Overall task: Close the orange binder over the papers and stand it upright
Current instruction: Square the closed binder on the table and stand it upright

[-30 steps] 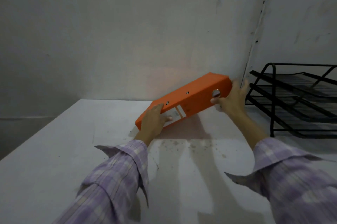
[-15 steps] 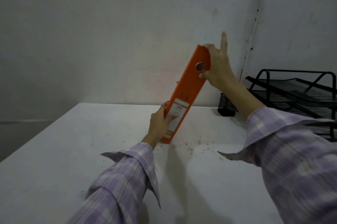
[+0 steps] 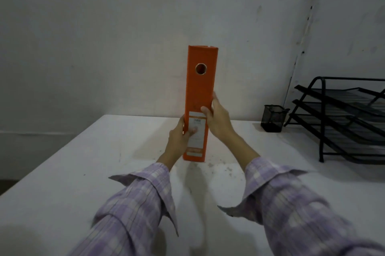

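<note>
The binder stands upright on the table, spine toward the camera, clasped between both hands at its lower half. The left hand wraps the left edge, its thumb lying across the white label on the spine and its fingers curled out of sight behind the cover. The right hand grips the right edge a little higher, thumb tip on the spine just above the label, the other fingers hidden round the far side. Both forearms reach forward and converge on the binder, sleeves loose at the cuffs. A ring hole sits well above both thumbs. The papers inside cannot be seen. Right of the right hand, well apart, stand a pen cup and a tray rack, the rack cut off by the frame edge.
</note>
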